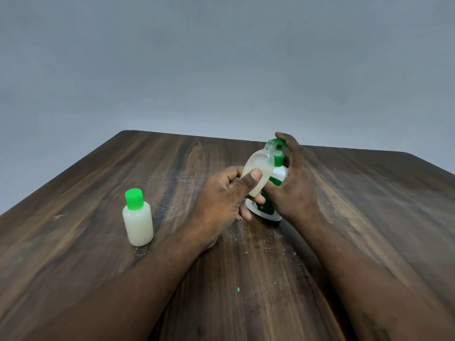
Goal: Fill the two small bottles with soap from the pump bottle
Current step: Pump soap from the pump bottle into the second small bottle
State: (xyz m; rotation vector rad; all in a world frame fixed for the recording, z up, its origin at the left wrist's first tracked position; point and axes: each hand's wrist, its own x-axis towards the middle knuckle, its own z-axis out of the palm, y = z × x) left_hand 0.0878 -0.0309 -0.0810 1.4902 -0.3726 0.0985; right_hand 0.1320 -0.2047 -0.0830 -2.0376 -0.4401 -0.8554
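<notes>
Two small bottles share the dark wooden table (98, 173) with a pump bottle. Left of centre stands the capped small bottle (138, 219), upright, its green cap on, its translucent body full of milky, off-white soap almost to the shoulder. Right of it, at mid-frame, the left hand (219, 200) pinches the open small bottle (259, 168) between the thumb and curled fingers. This bottle has no cap and is lifted off the table, tilted so its neck leans up and right to the green spout. How full it is I cannot tell. Just behind it the pump bottle (280, 173), white with a green collar and label, is largely hidden by both hands. The right hand (295, 185) curls around it, fingers bent over the pump head. Whether spout and neck touch is too blurred to judge. The frame's bottom edge cuts off both forearms.
</notes>
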